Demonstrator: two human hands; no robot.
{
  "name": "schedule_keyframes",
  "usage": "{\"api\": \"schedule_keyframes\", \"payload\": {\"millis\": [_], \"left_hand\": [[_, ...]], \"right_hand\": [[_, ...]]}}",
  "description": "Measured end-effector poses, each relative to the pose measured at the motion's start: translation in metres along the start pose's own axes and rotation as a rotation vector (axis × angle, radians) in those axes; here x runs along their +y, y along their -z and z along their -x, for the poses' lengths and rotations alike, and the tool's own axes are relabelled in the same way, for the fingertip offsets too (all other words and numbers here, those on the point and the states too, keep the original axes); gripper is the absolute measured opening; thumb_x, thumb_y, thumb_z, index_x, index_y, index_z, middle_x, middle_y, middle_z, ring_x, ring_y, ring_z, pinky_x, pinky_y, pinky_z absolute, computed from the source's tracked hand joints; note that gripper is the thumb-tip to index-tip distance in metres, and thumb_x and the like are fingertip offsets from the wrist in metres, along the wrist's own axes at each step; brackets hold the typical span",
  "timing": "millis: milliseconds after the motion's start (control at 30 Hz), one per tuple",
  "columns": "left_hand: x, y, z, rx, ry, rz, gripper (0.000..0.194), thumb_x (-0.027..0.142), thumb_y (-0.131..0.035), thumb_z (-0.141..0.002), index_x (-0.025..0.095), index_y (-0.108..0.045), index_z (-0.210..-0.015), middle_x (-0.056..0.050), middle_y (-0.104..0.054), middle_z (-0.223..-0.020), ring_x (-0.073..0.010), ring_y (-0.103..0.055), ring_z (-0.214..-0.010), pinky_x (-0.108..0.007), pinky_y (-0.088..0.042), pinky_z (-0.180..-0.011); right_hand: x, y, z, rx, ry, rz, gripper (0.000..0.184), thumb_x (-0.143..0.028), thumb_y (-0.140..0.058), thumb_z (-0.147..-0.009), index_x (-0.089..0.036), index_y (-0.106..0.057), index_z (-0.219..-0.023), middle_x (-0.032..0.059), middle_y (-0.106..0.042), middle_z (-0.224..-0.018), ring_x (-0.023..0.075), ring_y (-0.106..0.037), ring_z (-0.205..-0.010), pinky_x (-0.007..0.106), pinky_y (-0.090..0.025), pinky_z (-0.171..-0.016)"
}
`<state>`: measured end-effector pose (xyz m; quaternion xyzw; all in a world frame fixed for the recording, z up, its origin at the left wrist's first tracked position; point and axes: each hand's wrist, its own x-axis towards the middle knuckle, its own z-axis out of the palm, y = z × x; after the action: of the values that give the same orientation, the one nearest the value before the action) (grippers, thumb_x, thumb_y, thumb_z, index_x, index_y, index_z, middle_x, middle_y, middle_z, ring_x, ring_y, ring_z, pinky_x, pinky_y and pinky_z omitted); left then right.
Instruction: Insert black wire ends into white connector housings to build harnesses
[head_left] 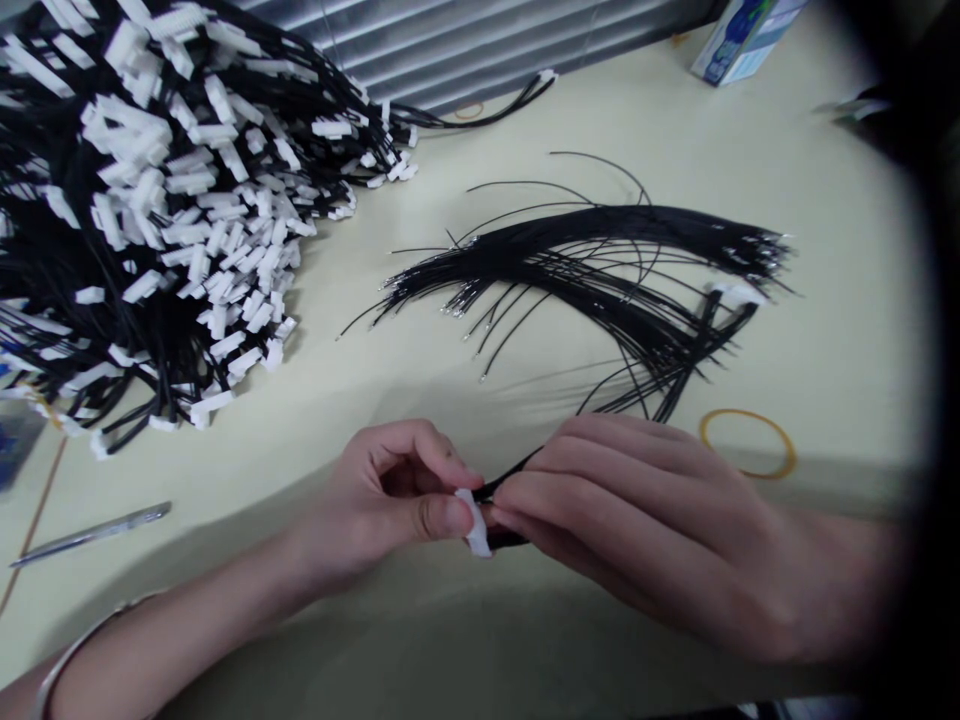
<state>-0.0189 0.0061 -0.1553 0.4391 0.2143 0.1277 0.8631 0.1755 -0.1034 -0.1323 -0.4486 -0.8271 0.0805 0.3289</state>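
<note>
Between thumb and fingers, my left hand (397,490) pinches a white plastic connector (477,525) near the front of the table. Black wires run out of that connector to the right, and my right hand (645,520) is closed around them close to the housing. The fingertips of both hands almost meet there. My right hand's palm side is hidden. Behind it, more of the black wires (679,385) lead up to a second white connector (739,293). A loose bundle of black wires (600,240) with metal tips lies just beyond the hands.
A large heap of black cables with white connectors (187,200) fills the back left. A silver pen-like tool (94,533) lies at the left. A yellow rubber band (787,455) is right of my right hand. A blue-and-white carton (742,45) stands at the back, near blinds (480,40).
</note>
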Motion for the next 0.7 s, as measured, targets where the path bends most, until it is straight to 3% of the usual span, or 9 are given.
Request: {"api": "schedule_keyframes", "payload": {"millis": [200, 400, 567, 700], "left_hand": [[0.001, -0.0016, -0.0002, -0.004, 0.001, 0.02, 0.014, 0.006, -0.073, -0.076, 0.017, -0.072, -0.083, 0.001, -0.072, -0.078, -0.0092, -0.071, -0.071, -0.016, -0.058, -0.066], [0.0026, -0.002, 0.0006, -0.032, -0.01, 0.077, 0.014, 0.007, -0.066, -0.084, 0.019, -0.07, -0.09, 0.002, -0.074, -0.085, -0.0084, -0.071, -0.073, -0.017, -0.059, -0.069], [0.0023, -0.0008, -0.0011, -0.016, 0.008, 0.043, 0.011, 0.01, -0.07, -0.081, 0.019, -0.07, -0.088, 0.002, -0.073, -0.082, -0.0096, -0.07, -0.074, -0.02, -0.06, -0.069], [0.0022, -0.0003, -0.0006, 0.001, 0.027, 0.016, 0.01, 0.012, -0.072, -0.079, 0.02, -0.071, -0.085, 0.003, -0.072, -0.08, -0.0094, -0.07, -0.072, -0.019, -0.059, -0.067]], "right_hand": [[0.0015, 0.0016, 0.0004, 0.011, 0.039, 0.063, 0.018, -0.01, -0.044, -0.094, -0.008, -0.062, -0.094, 0.0064, -0.061, -0.078, 0.0164, -0.051, -0.072, 0.032, -0.042, -0.064], [0.0003, 0.0024, 0.002, 0.188, 0.089, 0.179, 0.015, -0.013, -0.042, -0.094, -0.01, -0.057, -0.098, 0.0065, -0.061, -0.08, 0.0175, -0.051, -0.076, 0.033, -0.041, -0.066], [-0.002, 0.0058, -0.0022, 0.023, -0.033, 0.062, 0.023, -0.011, -0.037, -0.095, -0.011, -0.06, -0.098, 0.0049, -0.061, -0.085, 0.0166, -0.048, -0.076, 0.031, -0.041, -0.07], [-0.0007, 0.006, -0.0045, 0.001, -0.044, 0.038, 0.029, -0.01, -0.034, -0.096, -0.01, -0.063, -0.093, 0.0051, -0.059, -0.082, 0.0159, -0.046, -0.073, 0.03, -0.04, -0.068]]}}
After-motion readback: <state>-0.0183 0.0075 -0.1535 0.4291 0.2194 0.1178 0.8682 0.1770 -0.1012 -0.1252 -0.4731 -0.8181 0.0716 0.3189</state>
